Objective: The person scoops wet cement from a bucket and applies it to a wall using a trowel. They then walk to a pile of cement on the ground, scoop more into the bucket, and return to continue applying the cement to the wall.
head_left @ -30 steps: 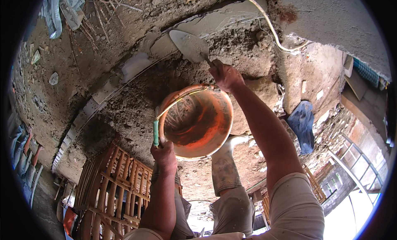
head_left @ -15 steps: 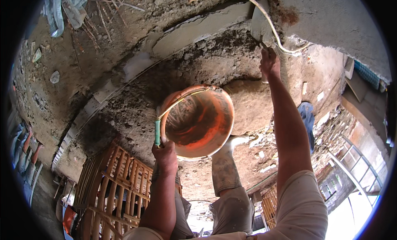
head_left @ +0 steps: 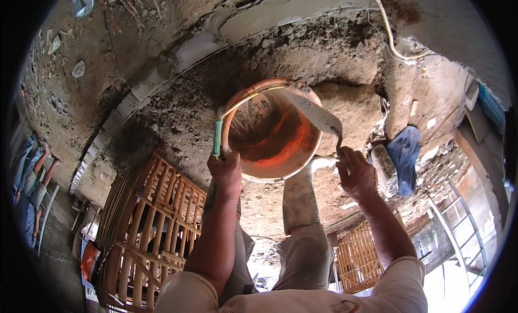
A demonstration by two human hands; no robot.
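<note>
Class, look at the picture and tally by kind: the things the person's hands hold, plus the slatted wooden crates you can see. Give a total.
Orange bucket, rim gripped by the left hand: 1
Trowel, held by the right hand: 1
Slatted wooden crates: 2
Total: 4

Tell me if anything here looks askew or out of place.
Little stands out. The orange bucket is tipped, its mouth facing the camera, held at the rim by the left hand. The right hand holds a trowel across its opening. Blue cloth lies crumpled on the dirt.
</note>
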